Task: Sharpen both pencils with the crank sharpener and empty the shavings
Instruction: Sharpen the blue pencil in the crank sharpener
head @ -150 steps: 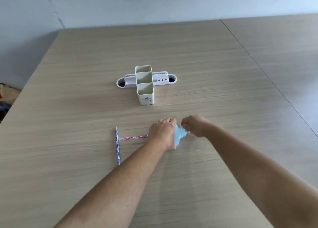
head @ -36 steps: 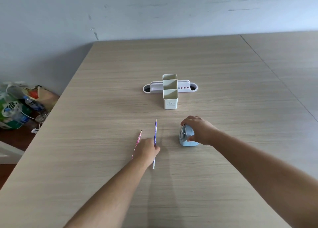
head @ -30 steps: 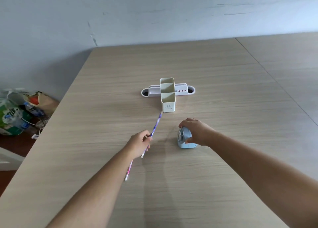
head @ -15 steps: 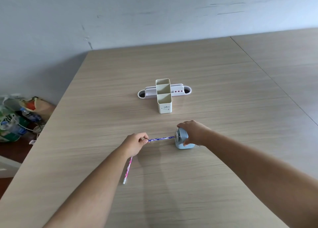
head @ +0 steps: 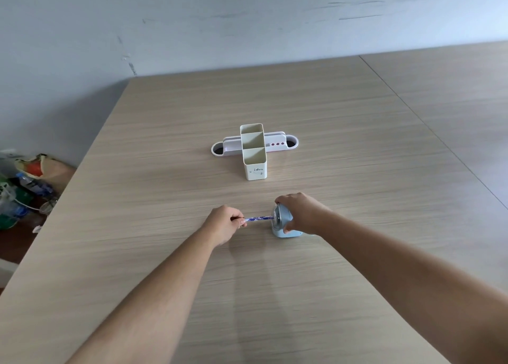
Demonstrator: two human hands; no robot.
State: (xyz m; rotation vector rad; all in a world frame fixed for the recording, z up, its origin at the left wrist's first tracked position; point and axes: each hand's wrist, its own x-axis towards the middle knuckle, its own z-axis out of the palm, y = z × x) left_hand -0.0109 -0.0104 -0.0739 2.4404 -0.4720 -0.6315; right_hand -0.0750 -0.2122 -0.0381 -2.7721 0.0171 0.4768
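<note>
The left hand (head: 224, 223) is pinching the thin blue patterned pencil (head: 258, 219), lying level left-to-right, tip pointing into the small light-blue plastic crank sharpener (head: 283, 222) that the right hand (head: 301, 212) is gripping on the pale wooden bench (head: 357, 171).

Office-like room: wide wood-grain desk (head: 275, 102), desk organizer (head: 254, 150), plain painted wall (head: 247, 20).

Crank sharpener (head: 284, 223): pale blue body, silver front face; stands upright in front of the white desk organizer (head: 254, 150).
Blue patterned pencil (head: 258, 219): lies level, tip end in the sharpener's silver face, pointing left from it.
</note>
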